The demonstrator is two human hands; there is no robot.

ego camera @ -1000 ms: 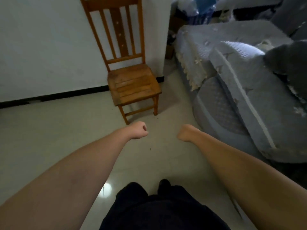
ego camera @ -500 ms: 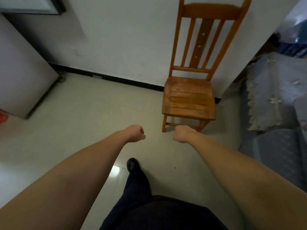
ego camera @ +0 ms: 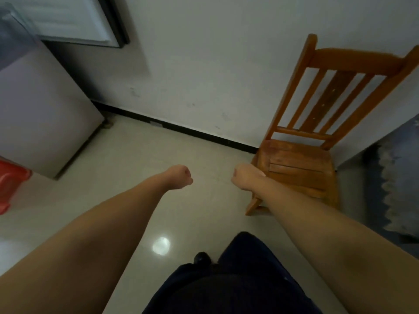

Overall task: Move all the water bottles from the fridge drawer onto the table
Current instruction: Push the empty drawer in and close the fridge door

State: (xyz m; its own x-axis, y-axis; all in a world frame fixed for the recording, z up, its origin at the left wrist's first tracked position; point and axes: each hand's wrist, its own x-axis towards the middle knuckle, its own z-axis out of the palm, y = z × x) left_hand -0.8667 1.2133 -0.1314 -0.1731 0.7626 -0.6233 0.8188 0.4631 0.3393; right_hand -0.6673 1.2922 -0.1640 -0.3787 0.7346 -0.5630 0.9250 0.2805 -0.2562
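Hands empty: left hand (ego camera: pixel 180 177) and right hand (ego camera: pixel 246 177) are both fisted, holding nothing. No bottles in view. Fridge (ego camera: pixel 43 114) stands far left; next, probably, comes approaching it and reaching its drawer.

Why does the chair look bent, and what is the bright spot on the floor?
Head view: the wide-angle lens bows the chair and wall edges near the frame border; the spot is glare from a light reflecting off the glossy floor; the room is dim, and both fists, left hand and right hand, look slightly soft.
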